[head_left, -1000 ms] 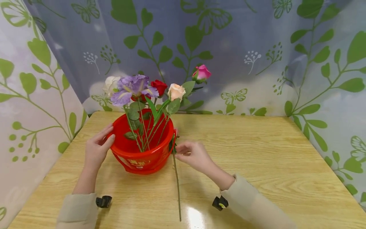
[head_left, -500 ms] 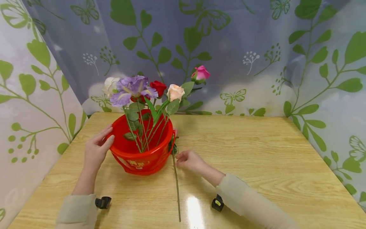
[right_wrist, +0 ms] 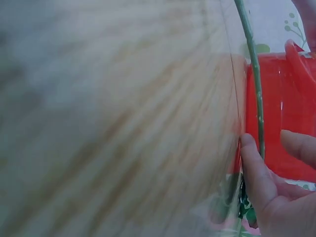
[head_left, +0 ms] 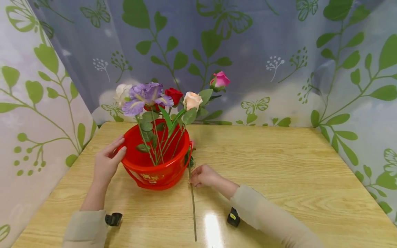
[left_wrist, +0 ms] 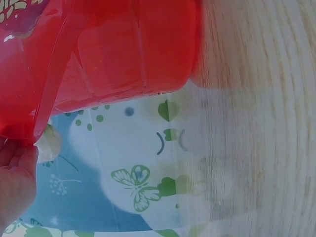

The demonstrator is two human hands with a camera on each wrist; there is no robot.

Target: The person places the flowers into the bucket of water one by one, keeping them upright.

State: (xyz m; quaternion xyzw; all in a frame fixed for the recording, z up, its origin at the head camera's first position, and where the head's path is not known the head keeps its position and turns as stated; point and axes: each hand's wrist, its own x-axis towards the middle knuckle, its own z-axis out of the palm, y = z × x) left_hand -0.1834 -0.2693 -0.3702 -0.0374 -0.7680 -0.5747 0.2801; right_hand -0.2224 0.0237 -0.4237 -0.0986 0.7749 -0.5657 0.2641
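Note:
My left hand (head_left: 107, 160) grips the left rim of a red plastic bucket (head_left: 155, 177), thumb toward the inside. In the left wrist view the fingertips (left_wrist: 19, 157) meet the rim. Inside the bucket, several artificial flowers lean: a purple iris (head_left: 145, 98), red roses (head_left: 174, 95), a peach rose (head_left: 193, 101), a white flower (head_left: 122, 93) and a bright pink rose (head_left: 221, 80). A long-stemmed rose (head_left: 193, 203) lies right of the bucket, its pink head mostly hidden. My right hand (head_left: 206, 177) is at its stem; the right wrist view shows the stem between separated thumb and finger.
The bucket's red handle (head_left: 190, 153) hangs on its right side, over the lying rose's leaves. All stands on a wood-grain table (head_left: 279, 172). A patterned curtain (head_left: 248, 51) borders the table's back and sides.
My right hand has moved from near the lying rose's leaves down along its stem, toward me, and its fingers are now around the stem. My left hand stays on the bucket rim.

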